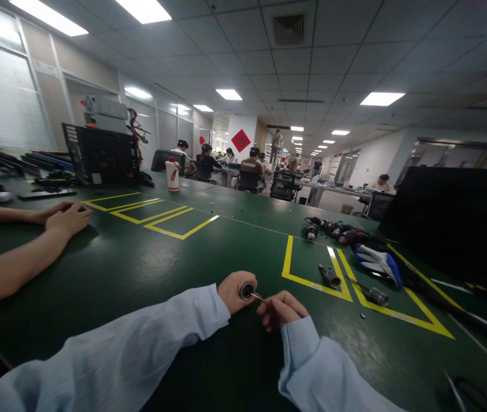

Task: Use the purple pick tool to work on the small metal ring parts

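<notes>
While the left hand grasps a small metal cylinder end-on, steadying it over the bench, the right hand pinches a thin pin at its opening.

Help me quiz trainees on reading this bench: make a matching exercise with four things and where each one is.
Things
1. small round metal part
2. thin pin
3. white cup
4. co-worker's hands

Places
A. standing far back on the green table, to the right of the black computer case
B. pinched in the right hand
C. resting one over the other on the table at the left
D. held in the left hand

Pairs: 1-D, 2-B, 3-A, 4-C
</notes>
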`<state>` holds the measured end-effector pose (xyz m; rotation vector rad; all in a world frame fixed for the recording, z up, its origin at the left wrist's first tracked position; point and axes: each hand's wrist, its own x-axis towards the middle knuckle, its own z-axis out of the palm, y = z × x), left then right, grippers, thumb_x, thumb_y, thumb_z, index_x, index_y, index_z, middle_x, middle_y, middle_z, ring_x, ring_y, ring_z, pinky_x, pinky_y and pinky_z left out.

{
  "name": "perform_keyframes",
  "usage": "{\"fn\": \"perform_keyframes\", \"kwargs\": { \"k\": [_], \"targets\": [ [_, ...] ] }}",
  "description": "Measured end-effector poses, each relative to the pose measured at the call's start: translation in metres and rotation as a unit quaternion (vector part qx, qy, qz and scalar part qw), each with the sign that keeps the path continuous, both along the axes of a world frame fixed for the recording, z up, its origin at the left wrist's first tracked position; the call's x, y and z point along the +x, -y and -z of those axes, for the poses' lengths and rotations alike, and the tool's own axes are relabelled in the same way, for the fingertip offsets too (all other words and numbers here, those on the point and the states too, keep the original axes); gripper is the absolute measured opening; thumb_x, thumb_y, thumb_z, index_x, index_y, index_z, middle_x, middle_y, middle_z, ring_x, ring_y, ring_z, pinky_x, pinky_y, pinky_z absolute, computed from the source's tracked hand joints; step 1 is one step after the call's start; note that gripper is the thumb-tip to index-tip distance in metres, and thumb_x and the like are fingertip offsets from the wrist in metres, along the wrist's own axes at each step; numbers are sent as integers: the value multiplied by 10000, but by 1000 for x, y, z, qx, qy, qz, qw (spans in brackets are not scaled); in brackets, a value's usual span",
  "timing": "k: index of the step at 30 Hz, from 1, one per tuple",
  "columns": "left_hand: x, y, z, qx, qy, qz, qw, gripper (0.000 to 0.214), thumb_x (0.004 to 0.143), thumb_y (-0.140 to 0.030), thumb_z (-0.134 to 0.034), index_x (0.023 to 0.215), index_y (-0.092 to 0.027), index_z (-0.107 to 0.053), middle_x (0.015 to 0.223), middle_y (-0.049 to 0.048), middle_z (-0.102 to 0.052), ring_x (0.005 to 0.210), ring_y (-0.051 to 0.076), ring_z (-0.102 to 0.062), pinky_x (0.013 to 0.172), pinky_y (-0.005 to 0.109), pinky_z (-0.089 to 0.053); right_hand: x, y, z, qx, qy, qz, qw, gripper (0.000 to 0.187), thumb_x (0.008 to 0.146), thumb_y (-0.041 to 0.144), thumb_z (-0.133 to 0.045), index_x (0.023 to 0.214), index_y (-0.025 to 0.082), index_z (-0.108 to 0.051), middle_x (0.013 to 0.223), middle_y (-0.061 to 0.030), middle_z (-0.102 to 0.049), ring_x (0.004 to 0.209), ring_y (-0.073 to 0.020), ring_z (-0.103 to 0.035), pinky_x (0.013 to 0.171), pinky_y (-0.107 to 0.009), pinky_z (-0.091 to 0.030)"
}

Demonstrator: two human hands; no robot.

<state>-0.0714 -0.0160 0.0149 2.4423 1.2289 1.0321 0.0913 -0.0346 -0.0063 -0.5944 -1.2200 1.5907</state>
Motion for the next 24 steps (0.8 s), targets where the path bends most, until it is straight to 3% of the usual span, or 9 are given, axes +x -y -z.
{"fn": "perform_keyframes", "kwargs": {
  "k": [6,13,20,24],
  "targets": [
    [1,0,0,-27,24,35,999,96,616,-139,-537,573,-150,-452,557,-45,-436,537,84,-426,507,185,-334,1,-7,-3,-72,-78,-64,992,274,565,377,-715,577,147,-566,551,-42,-677,409,-117,-574,350,-187,-408],
    [0,0,-1,-18,-28,-14,999,116,628,-169,-548,560,-152,-455,557,-45,-441,545,89,-423,521,195,-329,2,1,-2,2,2,20,1000,277,642,393,-659,599,133,-575,618,-50,-685,430,-96,-560,386,-184,-427],
    [1,-3,1,-32,12,23,999,121,621,-174,-550,559,-145,-451,541,-46,-437,521,79,-413,498,182,-323,2,-5,-3,-59,-41,-34,997,290,571,398,-702,575,141,-567,570,-47,-682,407,-107,-563,358,-181,-417],
    [1,-1,0,-50,33,15,998,148,638,-197,-550,549,-142,-445,524,-53,-427,509,70,-401,481,174,-315,3,-3,-4,-34,-48,-7,998,278,599,395,-684,581,144,-568,603,-56,-686,424,-113,-562,365,-194,-419]
  ]
}}
